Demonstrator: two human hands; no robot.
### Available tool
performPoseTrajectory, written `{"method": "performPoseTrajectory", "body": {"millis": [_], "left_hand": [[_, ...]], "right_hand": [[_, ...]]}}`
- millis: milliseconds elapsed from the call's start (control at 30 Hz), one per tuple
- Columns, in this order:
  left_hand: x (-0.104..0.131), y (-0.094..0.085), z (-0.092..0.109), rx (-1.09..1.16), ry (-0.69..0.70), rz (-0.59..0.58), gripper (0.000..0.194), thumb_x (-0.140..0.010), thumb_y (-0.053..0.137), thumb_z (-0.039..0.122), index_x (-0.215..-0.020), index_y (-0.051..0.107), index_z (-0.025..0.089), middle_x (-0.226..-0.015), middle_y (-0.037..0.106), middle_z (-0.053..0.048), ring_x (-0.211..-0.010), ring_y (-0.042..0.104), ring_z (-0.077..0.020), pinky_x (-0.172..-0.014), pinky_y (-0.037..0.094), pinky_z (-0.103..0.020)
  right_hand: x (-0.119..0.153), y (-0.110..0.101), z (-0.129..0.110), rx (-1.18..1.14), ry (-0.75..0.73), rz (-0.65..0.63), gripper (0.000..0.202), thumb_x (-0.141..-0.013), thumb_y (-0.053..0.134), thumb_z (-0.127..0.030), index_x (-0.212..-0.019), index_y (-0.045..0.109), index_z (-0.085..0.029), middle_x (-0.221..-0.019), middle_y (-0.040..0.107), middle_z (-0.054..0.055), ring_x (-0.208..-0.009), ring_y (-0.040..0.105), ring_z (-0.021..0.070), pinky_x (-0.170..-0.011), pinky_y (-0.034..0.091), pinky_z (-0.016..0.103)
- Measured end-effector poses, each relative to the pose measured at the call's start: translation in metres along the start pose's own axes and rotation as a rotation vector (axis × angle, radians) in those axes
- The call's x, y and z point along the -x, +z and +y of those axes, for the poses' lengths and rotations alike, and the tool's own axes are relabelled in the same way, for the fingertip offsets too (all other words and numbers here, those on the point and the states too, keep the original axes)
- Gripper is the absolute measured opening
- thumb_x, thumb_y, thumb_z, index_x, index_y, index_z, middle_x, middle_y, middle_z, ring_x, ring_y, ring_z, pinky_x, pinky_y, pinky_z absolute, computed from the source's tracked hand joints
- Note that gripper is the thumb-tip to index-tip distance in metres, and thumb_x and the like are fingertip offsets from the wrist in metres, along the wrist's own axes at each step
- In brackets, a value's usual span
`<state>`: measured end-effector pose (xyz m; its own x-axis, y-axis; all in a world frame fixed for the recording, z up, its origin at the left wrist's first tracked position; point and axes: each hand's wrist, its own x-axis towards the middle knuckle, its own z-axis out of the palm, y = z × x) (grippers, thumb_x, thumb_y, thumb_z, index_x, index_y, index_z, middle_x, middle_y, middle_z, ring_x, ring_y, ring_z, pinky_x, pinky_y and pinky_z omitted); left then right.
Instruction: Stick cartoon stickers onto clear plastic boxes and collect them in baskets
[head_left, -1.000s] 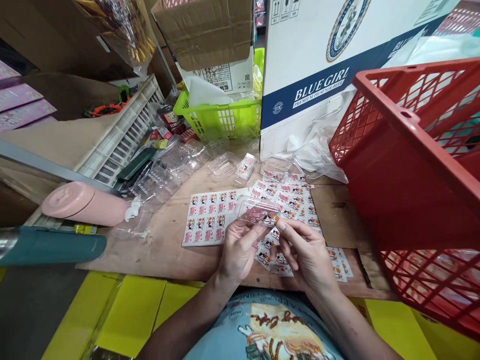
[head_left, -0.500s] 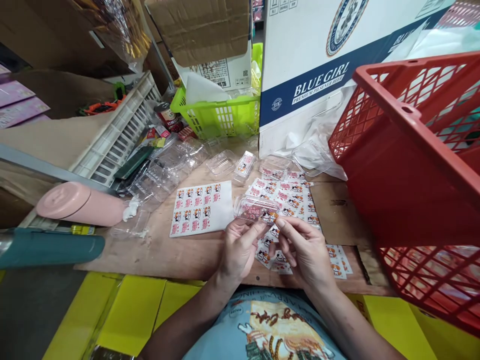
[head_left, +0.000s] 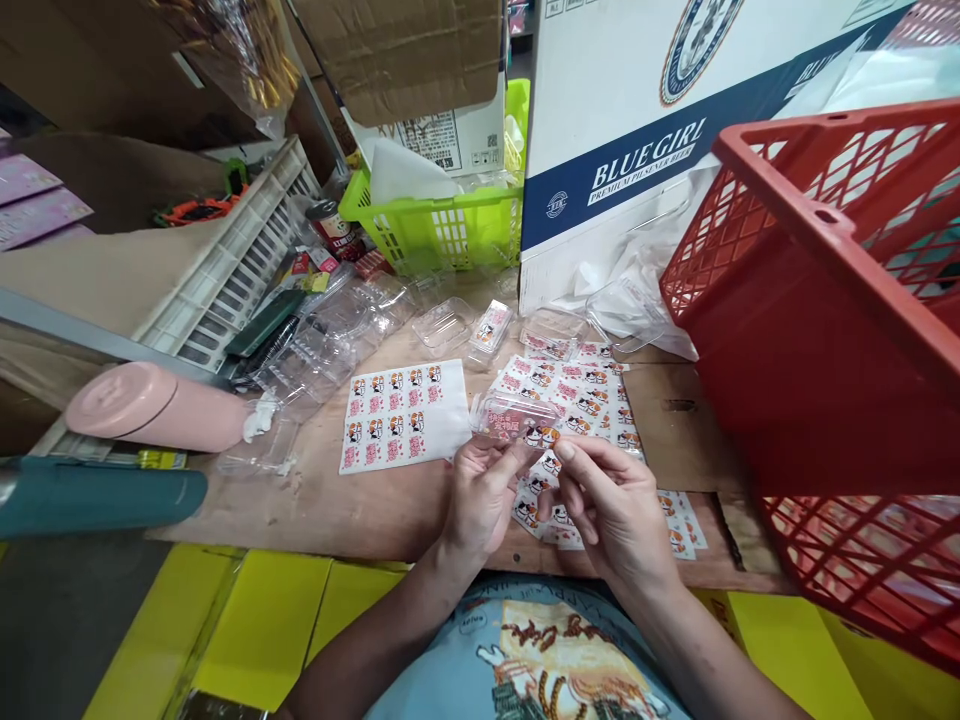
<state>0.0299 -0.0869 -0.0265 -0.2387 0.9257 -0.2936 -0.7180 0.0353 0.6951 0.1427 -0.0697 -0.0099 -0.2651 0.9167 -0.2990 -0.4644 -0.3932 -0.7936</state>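
Note:
My left hand (head_left: 481, 498) grips a small clear plastic box (head_left: 489, 412) from below and the left, thumb along its near edge. A transparent sticker with pink lettering and two cartoon cats (head_left: 536, 433) shows on the box. At the right end, my right hand (head_left: 619, 505) pinches the corner of the sticker between thumb and forefinger, its other fingers curled. Whether that corner is pressed flat on the box is too small to tell. Sticker sheets (head_left: 589, 392) lie under and behind both hands. A partly used sticker sheet (head_left: 442, 425) rests to their left.
Behind the sheets stand a stickered clear box (head_left: 491, 330) and an empty clear shell (head_left: 442, 326). More clear shells (head_left: 315, 350) pile at left near a pink bottle (head_left: 150, 405) and a teal bottle (head_left: 105, 497). A red basket (head_left: 810, 330) blocks the right; a green basket (head_left: 450, 230) stands behind.
Both hands keep the same hold on the box and sticker. The view has shifted very slightly; nothing else has visibly moved.

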Motion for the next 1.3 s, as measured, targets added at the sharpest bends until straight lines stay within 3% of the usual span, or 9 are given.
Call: {"method": "performPoseTrajectory", "body": {"millis": [300,500,600,767,900,1033,1300], "left_hand": [[-0.001,0.001,0.003,-0.010,0.009,-0.045,0.019,-0.074,0.077,0.017,-0.093,0.075,0.020,-0.100,0.077,-0.005,-0.090,0.071,-0.0178,-0.079,0.056,-0.028],[0.000,-0.002,0.001,-0.019,0.005,-0.085,0.019,-0.080,0.071,0.018,-0.098,0.072,0.020,-0.103,0.076,-0.006,-0.081,0.071,-0.0198,-0.044,0.045,-0.019],[0.001,-0.001,0.002,-0.020,0.027,-0.094,0.017,-0.081,0.069,0.015,-0.097,0.072,0.019,-0.102,0.076,-0.007,-0.086,0.071,-0.0205,-0.050,0.048,-0.020],[0.001,-0.001,0.003,-0.056,0.023,-0.068,0.015,-0.079,0.070,0.017,-0.093,0.073,0.018,-0.097,0.077,-0.007,-0.092,0.072,-0.0228,-0.068,0.055,-0.028],[0.001,-0.003,0.003,0.000,0.026,-0.089,0.019,-0.078,0.070,0.014,-0.096,0.073,0.018,-0.100,0.077,-0.007,-0.097,0.071,-0.0239,-0.080,0.056,-0.033],[0.000,-0.003,0.005,0.099,0.038,-0.037,0.013,-0.085,0.066,0.025,-0.091,0.074,0.016,-0.105,0.076,-0.008,-0.103,0.070,-0.0235,-0.093,0.054,-0.038],[0.000,0.000,0.003,0.055,0.066,0.080,0.015,-0.082,0.072,0.034,-0.086,0.073,0.019,-0.097,0.077,-0.004,-0.095,0.071,-0.0193,-0.091,0.055,-0.037]], "right_hand": [[-0.007,-0.001,0.005,0.010,0.005,0.024,0.015,-0.079,0.078,-0.031,-0.086,0.075,-0.018,-0.038,0.049,-0.010,-0.027,0.028,0.0011,-0.041,0.051,0.022],[-0.009,-0.003,0.007,0.074,-0.014,0.043,0.018,-0.080,0.077,-0.034,-0.087,0.075,-0.017,-0.039,0.050,-0.009,-0.027,0.033,0.0033,-0.038,0.047,0.022],[-0.010,-0.004,0.007,0.087,-0.023,0.051,0.018,-0.079,0.078,-0.033,-0.086,0.074,-0.017,-0.039,0.051,-0.008,-0.027,0.033,0.0032,-0.035,0.043,0.020],[-0.011,-0.003,0.006,0.095,-0.030,0.050,0.019,-0.077,0.080,-0.034,-0.084,0.074,-0.017,-0.038,0.052,-0.008,-0.027,0.031,0.0031,-0.040,0.049,0.025],[-0.011,-0.003,0.006,0.102,-0.039,0.053,0.020,-0.077,0.080,-0.035,-0.085,0.074,-0.017,-0.039,0.054,-0.007,-0.027,0.034,0.0037,-0.034,0.040,0.020],[-0.011,-0.005,0.008,0.125,-0.035,0.054,0.022,-0.078,0.079,-0.036,-0.086,0.074,-0.016,-0.039,0.054,-0.007,-0.026,0.035,0.0038,-0.033,0.039,0.020],[-0.013,-0.007,0.012,0.128,-0.054,0.052,0.025,-0.077,0.079,-0.039,-0.081,0.072,-0.016,-0.039,0.053,-0.007,-0.026,0.034,0.0039,-0.032,0.036,0.019]]}}
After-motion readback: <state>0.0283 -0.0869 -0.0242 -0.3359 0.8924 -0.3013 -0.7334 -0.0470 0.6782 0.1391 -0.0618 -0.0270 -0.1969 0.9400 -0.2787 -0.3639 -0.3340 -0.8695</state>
